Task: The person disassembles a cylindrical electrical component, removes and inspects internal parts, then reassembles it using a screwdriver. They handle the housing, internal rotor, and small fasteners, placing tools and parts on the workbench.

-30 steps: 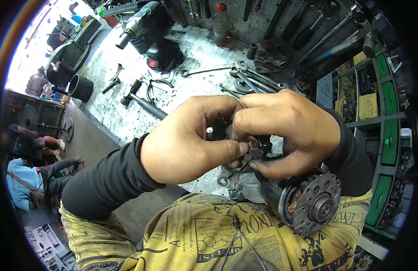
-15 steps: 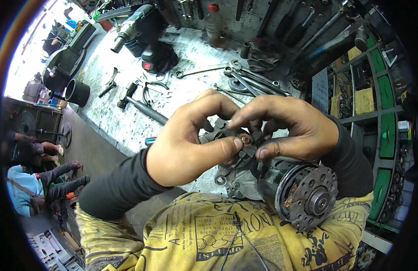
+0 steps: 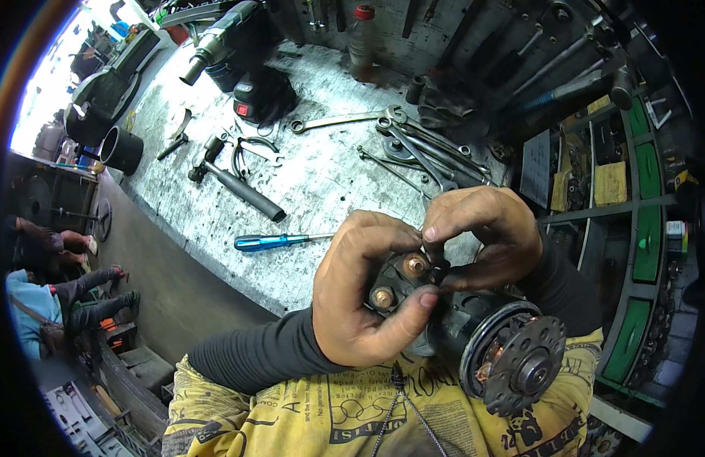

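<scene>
A dark motor assembly (image 3: 459,324) sits near my lap, with a holed metal disc (image 3: 543,343) at its right end. Its upper part carries two copper studs (image 3: 383,297). My left hand (image 3: 352,305) is closed around this upper part, thumb beside the studs. My right hand (image 3: 489,232) has its fingers bent into a pinch just right of the upper stud; what they hold is hidden. A blue screwdriver (image 3: 261,242) lies on the metal bench (image 3: 192,198) beyond my left hand, its shaft partly hidden. A hammer (image 3: 246,194) lies farther back.
Wrenches (image 3: 345,119), pliers (image 3: 246,148), a power tool (image 3: 223,34), a bottle (image 3: 362,46) and a black cup (image 3: 122,148) are on the bench. A green-fronted rack (image 3: 645,228) stands at right. A person in light blue (image 3: 29,305) is at the lower left.
Both hands have moved down with the upper part of the assembly, which is turned so both copper studs show. The blue screwdriver and the whole hammer handle are now uncovered.
</scene>
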Demonstrator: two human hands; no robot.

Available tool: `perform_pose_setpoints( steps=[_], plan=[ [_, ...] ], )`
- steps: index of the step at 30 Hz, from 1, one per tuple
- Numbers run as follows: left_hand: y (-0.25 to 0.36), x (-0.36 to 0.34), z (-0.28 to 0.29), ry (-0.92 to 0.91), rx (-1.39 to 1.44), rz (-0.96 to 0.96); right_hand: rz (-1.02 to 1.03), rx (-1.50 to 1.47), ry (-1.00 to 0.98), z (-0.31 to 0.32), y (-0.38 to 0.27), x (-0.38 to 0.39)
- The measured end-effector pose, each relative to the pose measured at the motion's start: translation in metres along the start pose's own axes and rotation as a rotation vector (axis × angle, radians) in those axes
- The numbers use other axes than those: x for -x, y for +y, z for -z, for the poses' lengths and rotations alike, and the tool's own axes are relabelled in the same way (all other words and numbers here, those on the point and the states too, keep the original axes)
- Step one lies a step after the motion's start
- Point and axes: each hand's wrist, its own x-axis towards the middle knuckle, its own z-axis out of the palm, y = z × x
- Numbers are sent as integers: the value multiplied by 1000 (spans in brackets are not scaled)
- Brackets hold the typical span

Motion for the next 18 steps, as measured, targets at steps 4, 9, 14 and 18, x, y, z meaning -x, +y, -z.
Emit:
perform_pose_setpoints(
  steps=[4,9,14,18],
  plan=[
    [-5,-1,-4,55,22,-63,0,2,-25,0,2,2],
    [-3,-2,-1,26,3,-49,18,56,-2,-4,-1,2],
    [0,-5,1,27,-33,-44,48,105,-1,-5,-3,-1],
    [2,-5,2,4,-76,-23,99,166,-7,-3,-1,-3]
  ],
)
